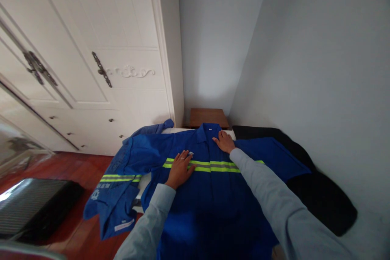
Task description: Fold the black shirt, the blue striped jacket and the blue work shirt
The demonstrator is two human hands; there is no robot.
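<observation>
A blue work jacket (198, 195) with a yellow-green and grey reflective band lies spread out before me, collar at the far end and sleeves out to both sides. My left hand (180, 168) rests flat on its chest, fingers stretched across the band beside a small white mark. Close to the collar, my right hand (224, 142) lies on the shoulder area with its fingers spread. Neither hand grips the cloth. Another blue garment (114, 199) with a similar band and white print hangs over the left side, partly beneath the jacket's sleeve.
Black cloth or padding (323, 199) lies on the right, along the grey wall (319, 69). A brown wooden stand (209, 117) is behind the collar. White wardrobe (131, 20) doors and drawers rise at the left. A dark ridged object (36, 203) sits on the reddish floor (82, 170).
</observation>
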